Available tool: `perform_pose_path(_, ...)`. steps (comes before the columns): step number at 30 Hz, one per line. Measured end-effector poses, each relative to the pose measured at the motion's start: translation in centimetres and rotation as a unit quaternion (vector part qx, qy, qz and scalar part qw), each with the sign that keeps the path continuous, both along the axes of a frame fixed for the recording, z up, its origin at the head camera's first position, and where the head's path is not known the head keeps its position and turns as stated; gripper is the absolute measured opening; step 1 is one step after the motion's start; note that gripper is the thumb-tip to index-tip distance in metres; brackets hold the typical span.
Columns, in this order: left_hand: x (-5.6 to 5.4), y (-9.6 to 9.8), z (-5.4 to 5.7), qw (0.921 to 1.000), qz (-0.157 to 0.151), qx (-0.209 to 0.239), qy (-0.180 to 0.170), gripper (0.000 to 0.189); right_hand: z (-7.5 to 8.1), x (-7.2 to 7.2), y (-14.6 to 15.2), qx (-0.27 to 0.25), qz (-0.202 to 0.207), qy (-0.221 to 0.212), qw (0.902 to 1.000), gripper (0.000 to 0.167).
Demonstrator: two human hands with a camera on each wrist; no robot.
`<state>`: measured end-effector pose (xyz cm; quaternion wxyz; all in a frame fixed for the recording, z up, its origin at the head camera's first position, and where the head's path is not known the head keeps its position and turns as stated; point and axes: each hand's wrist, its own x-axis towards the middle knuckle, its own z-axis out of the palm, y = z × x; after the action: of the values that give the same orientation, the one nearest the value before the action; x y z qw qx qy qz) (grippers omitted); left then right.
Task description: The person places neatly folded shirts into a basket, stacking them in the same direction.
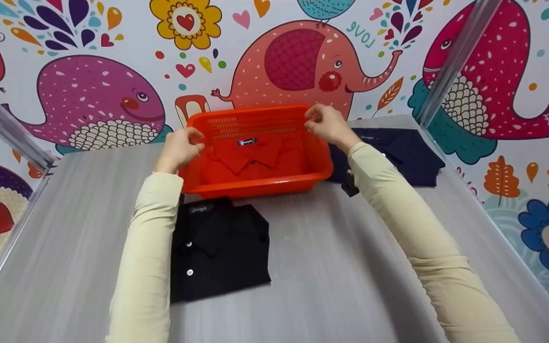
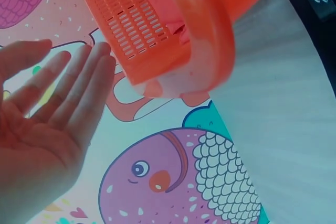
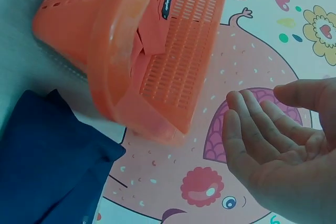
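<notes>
An orange plastic basket [image 1: 260, 183] with slotted walls stands at the back of the table. Inside it lies a folded red-orange collared shirt [image 1: 274, 164] with a dark neck label. Beside the basket's left end is my left hand [image 1: 181, 146]; in the left wrist view its fingers [image 2: 84, 90] are loosely extended, apart from the rim, and hold nothing. At the back right corner my right hand [image 1: 329, 125] hovers, and the right wrist view shows its loosely bent fingers [image 3: 257, 129] holding nothing, a gap away from the basket.
A folded black shirt [image 1: 236, 252] with white buttons lies in front of the basket, partly behind the left sleeve. To the right, a folded navy shirt [image 1: 412, 162] is partly covered by the right arm. Behind the table [image 1: 303, 286] rises a cartoon-printed wall [image 1: 136, 33].
</notes>
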<state>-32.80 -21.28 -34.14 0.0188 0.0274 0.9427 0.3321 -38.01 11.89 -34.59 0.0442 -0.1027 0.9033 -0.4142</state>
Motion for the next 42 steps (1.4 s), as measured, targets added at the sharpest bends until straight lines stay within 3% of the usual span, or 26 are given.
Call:
perform_pose_path(10,0.6,-0.8,-0.3,0.9998,-0.007,-0.011,0.015,0.03,-0.6,0.2,1.5,-0.015,0.014,-0.01,0.9997,0.026)
perform_pose_path(17,1.1,-2.0,-0.6,0.999,-0.011,-0.019,0.039,0.028,-0.7,0.5,3.2,-0.019,0.011,0.02,0.9996,0.024)
perform_pose_path(27,2.3,-4.3,-1.6,0.9979,-0.012,0.015,0.062,0.026,-1.2,0.4,6.1,-0.056,-0.014,0.01,0.9983,0.021)
perform_pose_path(31,2.9,-4.9,-2.3,0.9966,-0.018,-0.005,0.08,0.026,-1.7,0.5,7.3,-0.067,-0.013,-0.007,0.9977,0.02)
perform_pose_path(42,5.0,-8.5,-5.1,0.9964,-0.005,-0.027,0.08,0.027,-3.6,0.9,10.7,-0.049,-0.014,-0.016,0.9986,0.025)
